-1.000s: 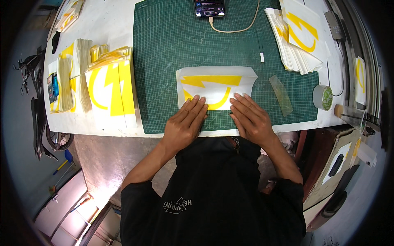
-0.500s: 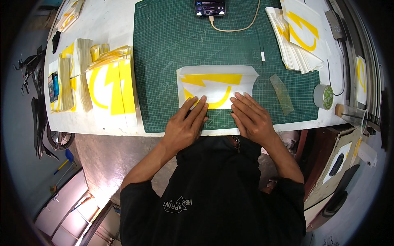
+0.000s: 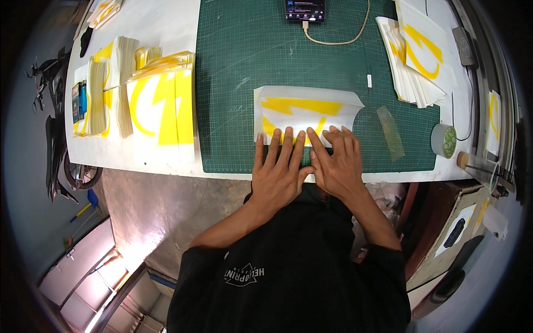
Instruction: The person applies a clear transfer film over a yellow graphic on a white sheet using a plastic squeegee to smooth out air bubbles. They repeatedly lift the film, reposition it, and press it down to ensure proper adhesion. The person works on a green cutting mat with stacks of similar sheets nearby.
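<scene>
A white paper sheet with a yellow print lies folded on the green cutting mat, its long fold toward me. Along its far side a plain whitish strip stands out past the printed part, and the right end curls up a little. My left hand is open, its spread fingertips pressing on the near edge of the sheet. Beside it my right hand is open too, fingers flat on the right part of that edge. The thumbs nearly meet in front of the fold.
Stacks of folded yellow-and-white sheets stand left of the mat. More sheets lie fanned at the far right. A phone with a cable is at the back. A translucent strip and a tape roll lie to the right.
My left hand has spread its fingers and slid right toward the middle of the near edge. My right hand has shifted slightly inward. The whole view has moved a little.
</scene>
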`<state>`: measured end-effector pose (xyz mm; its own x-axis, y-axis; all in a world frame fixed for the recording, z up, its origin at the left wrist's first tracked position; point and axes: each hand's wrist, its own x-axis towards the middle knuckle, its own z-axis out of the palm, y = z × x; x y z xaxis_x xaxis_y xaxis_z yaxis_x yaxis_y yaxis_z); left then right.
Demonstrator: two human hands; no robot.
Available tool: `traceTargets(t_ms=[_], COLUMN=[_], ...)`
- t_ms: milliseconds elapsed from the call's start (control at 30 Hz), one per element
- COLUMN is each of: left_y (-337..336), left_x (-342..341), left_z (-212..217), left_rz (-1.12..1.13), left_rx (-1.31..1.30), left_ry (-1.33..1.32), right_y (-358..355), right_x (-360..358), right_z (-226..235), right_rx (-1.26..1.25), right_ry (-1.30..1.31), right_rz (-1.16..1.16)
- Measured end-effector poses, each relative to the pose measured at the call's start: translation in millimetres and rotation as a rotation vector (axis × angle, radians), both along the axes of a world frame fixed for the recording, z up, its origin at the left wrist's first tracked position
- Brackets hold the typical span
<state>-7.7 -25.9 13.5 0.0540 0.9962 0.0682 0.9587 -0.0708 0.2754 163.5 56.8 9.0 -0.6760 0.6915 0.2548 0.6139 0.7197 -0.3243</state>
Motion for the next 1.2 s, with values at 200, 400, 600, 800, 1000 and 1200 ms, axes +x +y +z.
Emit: traceTargets(t_ms=[200, 400, 600, 800, 1000, 1200], left_y=[-7, -21, -27, -20, 17, 5], left_x=[-13, -36, -40, -24, 32, 17], left_z=[0, -2, -4, 2, 8, -3], left_rz=[0.08, 0.079, 0.078, 0.154, -0.1, -0.098], left_rx=[-0.016, -0.044, -0.096, -0.041, -0.095, -0.134], left_ry=[0.005, 0.094, 0.068, 0.075, -0.194, -0.244], right_y=[2, 7, 6, 4, 5, 5], right_x=[10, 49, 46, 45, 44, 46], right_z=[1, 1, 2, 0, 4, 2], right_rx=[0.024, 0.053, 0.033, 0.032, 0.015, 0.013], right_ry=[-0.024, -0.018, 0.026, 0.017, 0.011, 0.003], right_rz=[-0.066, -0.206, -0.238, -0.252, -0.228, -0.24])
